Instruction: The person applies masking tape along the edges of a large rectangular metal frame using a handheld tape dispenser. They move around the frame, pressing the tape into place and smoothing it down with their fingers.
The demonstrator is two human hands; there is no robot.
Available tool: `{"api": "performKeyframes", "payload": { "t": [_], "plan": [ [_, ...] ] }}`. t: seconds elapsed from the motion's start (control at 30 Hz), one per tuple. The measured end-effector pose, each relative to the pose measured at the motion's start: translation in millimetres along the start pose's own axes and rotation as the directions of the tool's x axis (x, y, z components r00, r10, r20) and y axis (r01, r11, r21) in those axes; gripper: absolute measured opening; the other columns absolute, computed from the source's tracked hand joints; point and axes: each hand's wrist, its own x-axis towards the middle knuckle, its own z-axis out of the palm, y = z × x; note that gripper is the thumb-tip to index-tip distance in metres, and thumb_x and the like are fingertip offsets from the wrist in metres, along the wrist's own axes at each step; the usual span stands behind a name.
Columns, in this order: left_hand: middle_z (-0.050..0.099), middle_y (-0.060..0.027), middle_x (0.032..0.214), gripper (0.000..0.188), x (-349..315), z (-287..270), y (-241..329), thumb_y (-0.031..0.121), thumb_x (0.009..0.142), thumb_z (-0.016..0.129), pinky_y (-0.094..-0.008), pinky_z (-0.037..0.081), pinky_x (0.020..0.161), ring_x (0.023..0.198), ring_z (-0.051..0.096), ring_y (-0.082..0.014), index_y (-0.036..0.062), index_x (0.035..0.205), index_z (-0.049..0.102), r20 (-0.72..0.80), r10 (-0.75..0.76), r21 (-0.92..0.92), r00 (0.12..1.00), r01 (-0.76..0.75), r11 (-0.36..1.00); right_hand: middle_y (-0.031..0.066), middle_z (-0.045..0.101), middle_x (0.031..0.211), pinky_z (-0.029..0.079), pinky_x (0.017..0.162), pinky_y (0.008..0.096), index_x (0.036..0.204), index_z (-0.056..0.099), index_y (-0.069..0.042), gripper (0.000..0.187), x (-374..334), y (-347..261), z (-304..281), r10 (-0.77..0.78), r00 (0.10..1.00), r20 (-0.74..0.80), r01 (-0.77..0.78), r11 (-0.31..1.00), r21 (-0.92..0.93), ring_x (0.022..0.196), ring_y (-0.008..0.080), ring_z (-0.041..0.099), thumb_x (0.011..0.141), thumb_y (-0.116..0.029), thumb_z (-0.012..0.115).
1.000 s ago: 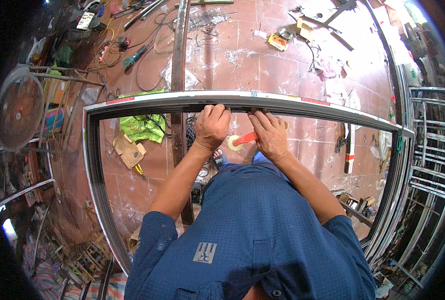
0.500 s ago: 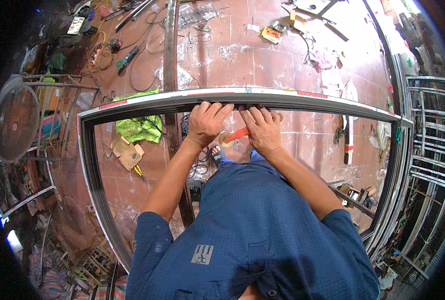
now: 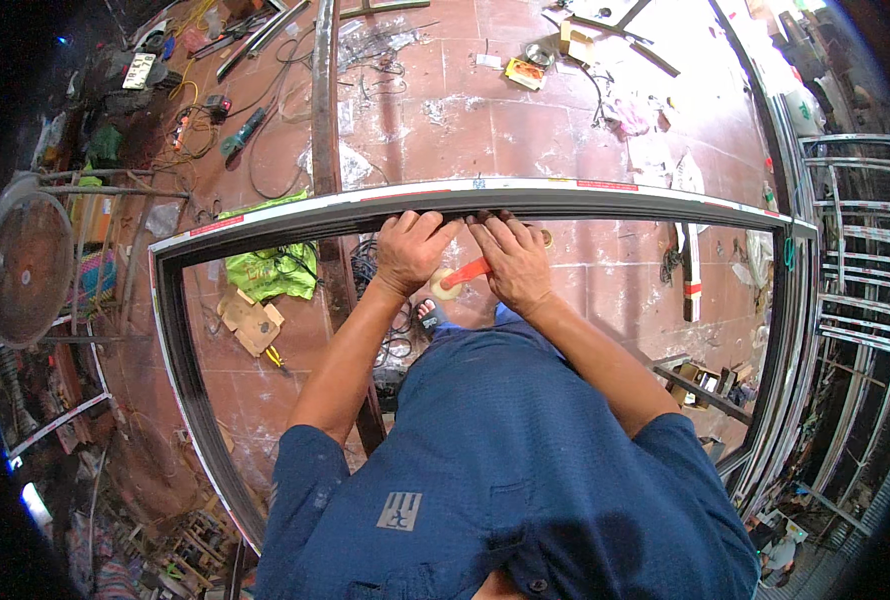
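Both hands shifted slightly up-frame vs prev. frame, same spot on frame rail (image 3: pixel 585 190). I read left hand (image 3: pixel 412 250): fingers curled over rail edge, gripping it. Right hand (image 3: pixel 512 262): fingers flat, pressing rail. Tape roll (image 3: pixel 449 283) w/ red-orange tab sits just below, btwn both hands.

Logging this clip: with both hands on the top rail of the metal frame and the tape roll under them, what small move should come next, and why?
Probably press along the rail: the left hand and right hand rest side by side on the metal frame, with the tape roll hanging below them.
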Motion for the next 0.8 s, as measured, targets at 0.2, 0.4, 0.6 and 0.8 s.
{"api": "performKeyframes", "payload": {
  "t": [0.2, 0.4, 0.6, 0.8],
  "plan": [
    [0.063, 0.0030, 0.094, 0.017, 3, -3, 6, 0.021, 0.085, 0.068, -0.0359, 0.043, 0.066, 0.080, 0.059, -0.0186, 0.0207, 0.099, 0.078, -0.017, -0.041, -0.031, 0.999, 0.040, 0.999, 0.0118, 0.056, 0.144, 0.041, 0.105, 0.0476, 0.144, 0.056, -0.008, 0.063, -10, 18, -13, 0.019, 0.998, 0.066, -0.023, 0.998, 0.058, 0.133, 0.0301, 0.054, 0.082, -0.014, 0.067],
    [0.064, 0.0039, 0.097, 0.019, 0, -3, 12, 0.020, 0.084, 0.068, -0.0362, 0.042, 0.068, 0.080, 0.058, -0.0186, 0.0208, 0.099, 0.079, -0.034, -0.070, -0.002, 0.997, 0.070, 0.998, 0.0142, 0.057, 0.141, 0.037, 0.113, 0.0494, 0.140, 0.059, -0.004, 0.052, -18, 14, -20, 0.086, 0.996, 0.000, -0.086, 0.996, -0.039, 0.133, 0.0334, 0.053, 0.089, -0.014, 0.064],
    [0.063, 0.0053, 0.094, 0.012, 0, 1, 7, 0.022, 0.082, 0.072, -0.0373, 0.044, 0.065, 0.080, 0.057, -0.0180, 0.0227, 0.093, 0.077, -0.044, -0.021, 0.027, 0.999, 0.023, 0.999, 0.0144, 0.059, 0.135, 0.041, 0.112, 0.0506, 0.136, 0.061, -0.003, 0.053, -17, 26, -8, 0.040, 0.999, -0.029, -0.040, 0.999, -0.019, 0.128, 0.0344, 0.055, 0.084, -0.015, 0.065],
    [0.063, 0.0056, 0.089, 0.009, 5, 0, 6, 0.022, 0.081, 0.074, -0.0368, 0.043, 0.064, 0.077, 0.058, -0.0175, 0.0231, 0.090, 0.077, -0.027, -0.021, 0.049, 0.999, 0.022, 0.999, 0.0128, 0.058, 0.114, 0.044, 0.111, 0.0464, 0.129, 0.063, -0.006, 0.058, -5, 41, -9, 0.047, 0.999, 0.028, -0.048, 0.997, 0.065, 0.109, 0.0329, 0.059, 0.073, -0.011, 0.073]
  ]
}}
